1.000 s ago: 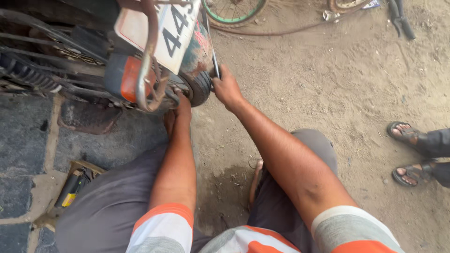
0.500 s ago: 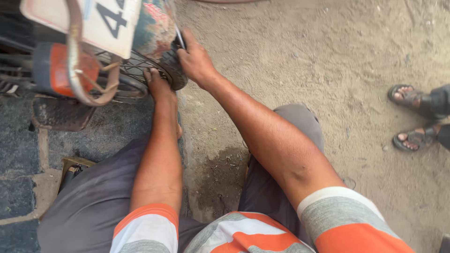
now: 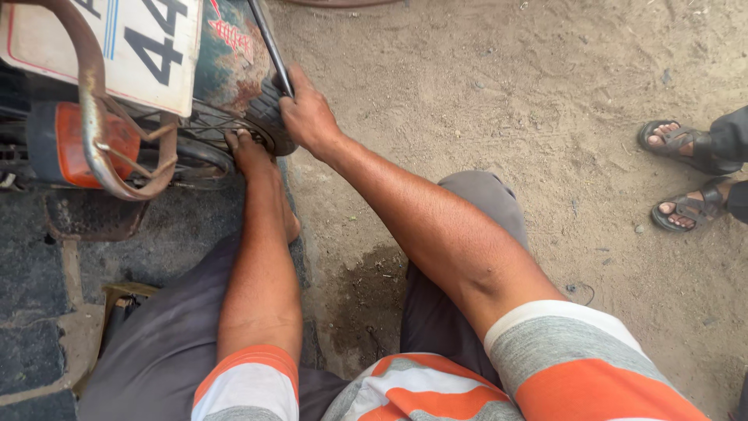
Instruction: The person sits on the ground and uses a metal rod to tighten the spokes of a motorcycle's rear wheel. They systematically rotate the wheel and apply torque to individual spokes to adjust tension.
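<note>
I crouch behind a motorcycle's rear wheel (image 3: 269, 117). My right hand (image 3: 308, 115) grips a dark metal tyre lever (image 3: 269, 43) that slants up across the tyre's edge. My left hand (image 3: 248, 150) reaches in under the mudguard (image 3: 230, 54), fingers pressed against the tyre and spokes; its fingertips are partly hidden. A white number plate (image 3: 117, 47) and a rusty curved guard bar (image 3: 97, 148) sit above the wheel on the left, with an orange tail light (image 3: 66, 144) behind the bar.
Sandy ground lies to the right. Another person's two sandalled feet (image 3: 686, 175) stand at the right edge. Dark paving stones (image 3: 31, 273) and a small tool (image 3: 117, 312) lie at the lower left. A damp patch (image 3: 366, 296) marks the dirt between my knees.
The view has shifted closer to the wheel and left. My right hand has closed on the lever at the tyre; my left hand stays at the wheel's lower edge.
</note>
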Demonstrator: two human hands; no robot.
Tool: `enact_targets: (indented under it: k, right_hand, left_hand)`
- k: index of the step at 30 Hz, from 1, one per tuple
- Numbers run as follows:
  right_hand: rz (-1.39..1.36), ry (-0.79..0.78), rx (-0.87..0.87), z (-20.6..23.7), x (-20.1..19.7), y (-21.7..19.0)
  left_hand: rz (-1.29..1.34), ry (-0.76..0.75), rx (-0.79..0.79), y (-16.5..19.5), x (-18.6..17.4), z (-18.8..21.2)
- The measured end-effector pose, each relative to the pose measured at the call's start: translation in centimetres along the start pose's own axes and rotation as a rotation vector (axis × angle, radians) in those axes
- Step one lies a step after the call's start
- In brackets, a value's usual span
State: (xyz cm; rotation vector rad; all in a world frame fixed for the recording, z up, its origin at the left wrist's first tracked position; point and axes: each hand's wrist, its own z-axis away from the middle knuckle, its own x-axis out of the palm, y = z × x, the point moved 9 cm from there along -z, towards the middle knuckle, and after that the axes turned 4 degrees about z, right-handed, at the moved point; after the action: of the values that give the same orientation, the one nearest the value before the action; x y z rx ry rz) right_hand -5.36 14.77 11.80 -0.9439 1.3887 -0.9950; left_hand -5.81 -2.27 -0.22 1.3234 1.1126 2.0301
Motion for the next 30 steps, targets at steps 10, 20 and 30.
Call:
enact_targets:
  k: [10, 20, 30]
  right_hand:
    - [-0.001, -0.15, 0.073, 0.6, -0.1, 0.5]
    - [-0.341, -0.179, -0.098, -1.0, -0.7, -1.8]
    - [-0.349, -0.011, 0.106, -0.5, -2.6, -0.2]
  left_hand:
    - [-0.033, 0.234, -0.038, -0.7, -0.8, 0.2]
    - [-0.464, 0.53, 0.456, -1.7, -2.1, 10.0]
    - [-0.948, 0.134, -0.303, -6.6, -13.2, 14.4]
